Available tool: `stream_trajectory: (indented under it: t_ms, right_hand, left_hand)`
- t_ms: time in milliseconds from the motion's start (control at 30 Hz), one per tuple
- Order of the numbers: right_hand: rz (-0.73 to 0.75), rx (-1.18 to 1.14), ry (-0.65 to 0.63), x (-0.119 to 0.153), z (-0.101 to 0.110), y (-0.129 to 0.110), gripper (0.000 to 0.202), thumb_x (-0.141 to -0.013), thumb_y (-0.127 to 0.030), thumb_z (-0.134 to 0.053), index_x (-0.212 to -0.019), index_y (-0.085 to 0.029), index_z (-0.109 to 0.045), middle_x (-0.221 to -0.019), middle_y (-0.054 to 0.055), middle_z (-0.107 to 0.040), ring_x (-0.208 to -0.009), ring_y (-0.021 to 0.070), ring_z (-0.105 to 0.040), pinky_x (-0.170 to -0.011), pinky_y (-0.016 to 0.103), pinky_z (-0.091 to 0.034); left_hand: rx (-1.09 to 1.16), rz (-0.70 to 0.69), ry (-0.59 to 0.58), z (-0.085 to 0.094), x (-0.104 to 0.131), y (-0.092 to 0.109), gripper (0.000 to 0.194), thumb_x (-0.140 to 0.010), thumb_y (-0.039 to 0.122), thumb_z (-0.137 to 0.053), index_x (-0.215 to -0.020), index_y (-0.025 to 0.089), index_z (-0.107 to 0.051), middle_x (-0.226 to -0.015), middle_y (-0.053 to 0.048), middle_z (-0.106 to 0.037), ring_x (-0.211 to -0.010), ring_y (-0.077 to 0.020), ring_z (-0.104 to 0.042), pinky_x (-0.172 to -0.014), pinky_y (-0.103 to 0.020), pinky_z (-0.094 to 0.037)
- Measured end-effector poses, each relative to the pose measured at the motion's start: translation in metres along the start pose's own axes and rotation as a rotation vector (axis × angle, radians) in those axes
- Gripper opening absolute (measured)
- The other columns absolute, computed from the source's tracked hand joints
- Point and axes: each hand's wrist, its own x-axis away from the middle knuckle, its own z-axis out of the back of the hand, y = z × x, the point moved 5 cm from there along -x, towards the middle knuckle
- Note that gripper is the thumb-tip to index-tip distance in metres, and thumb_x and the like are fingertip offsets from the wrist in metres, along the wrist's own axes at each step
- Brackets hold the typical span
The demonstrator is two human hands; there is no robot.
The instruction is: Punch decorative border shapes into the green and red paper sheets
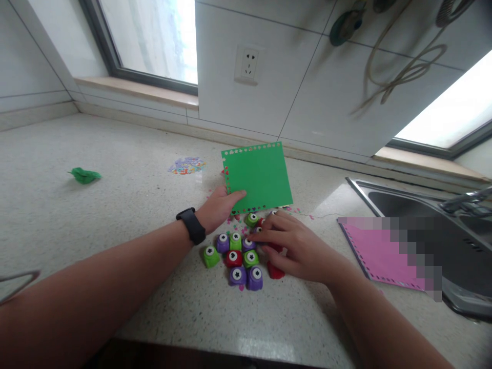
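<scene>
In my left hand [220,207], thumb on top, is a sheet of green paper [261,174] with small shapes punched along its top, left and bottom edges. My right hand [294,241] hovers with spread fingers over a cluster of small paper punches. The index fingertip is at a purple punch [248,244]; whether it touches cannot be made out. Around it stand a green punch [251,258], a red punch [233,258] and several others. My right hand partly hides a red punch [275,270]. Tiny cut-out paper bits lie among the punches.
A pile of colored paper cut-outs [187,165] and a crumpled green piece [84,175] lie to the left on the speckled counter [126,138]. On the right, a pink punched sheet [380,251] lies beside the metal sink [403,200]. A wall socket [249,64] is behind.
</scene>
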Motion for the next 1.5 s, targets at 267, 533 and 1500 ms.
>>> stream_trajectory:
  t_ms: [267,533,1500]
  right_hand:
    - [0.002,0.007,0.022,0.001,0.001,0.003,0.031,-0.095,-0.019,-0.053,-0.121,-0.023,-0.070,-0.101,0.008,-0.069,-0.097,0.0240,-0.060,-0.088,0.043,-0.048]
    - [-0.002,0.013,0.027,0.002,0.001,0.004,0.032,-0.095,-0.021,-0.054,-0.124,-0.023,-0.069,-0.101,0.009,-0.069,-0.095,0.0240,-0.061,-0.087,0.043,-0.048]
    - [-0.063,0.007,-0.102,0.004,-0.003,0.002,0.016,-0.097,-0.032,-0.065,-0.107,-0.023,-0.073,-0.099,0.005,-0.070,-0.097,0.0216,-0.060,-0.091,0.038,-0.043]
  left_hand:
    - [0.030,0.001,0.000,0.002,-0.002,-0.003,0.028,-0.086,0.034,-0.067,-0.106,0.015,-0.073,-0.078,-0.004,-0.074,-0.066,-0.0175,-0.065,-0.058,-0.027,-0.053]
    - [0.022,-0.023,-0.005,0.003,-0.003,-0.005,0.031,-0.087,0.036,-0.067,-0.110,0.016,-0.073,-0.087,-0.005,-0.076,-0.062,-0.0158,-0.063,-0.057,-0.027,-0.052]
    - [-0.007,-0.020,0.013,-0.001,0.002,0.003,0.022,-0.088,0.032,-0.066,-0.098,0.015,-0.075,-0.064,-0.001,-0.069,-0.055,-0.0147,-0.057,-0.056,-0.026,-0.048]
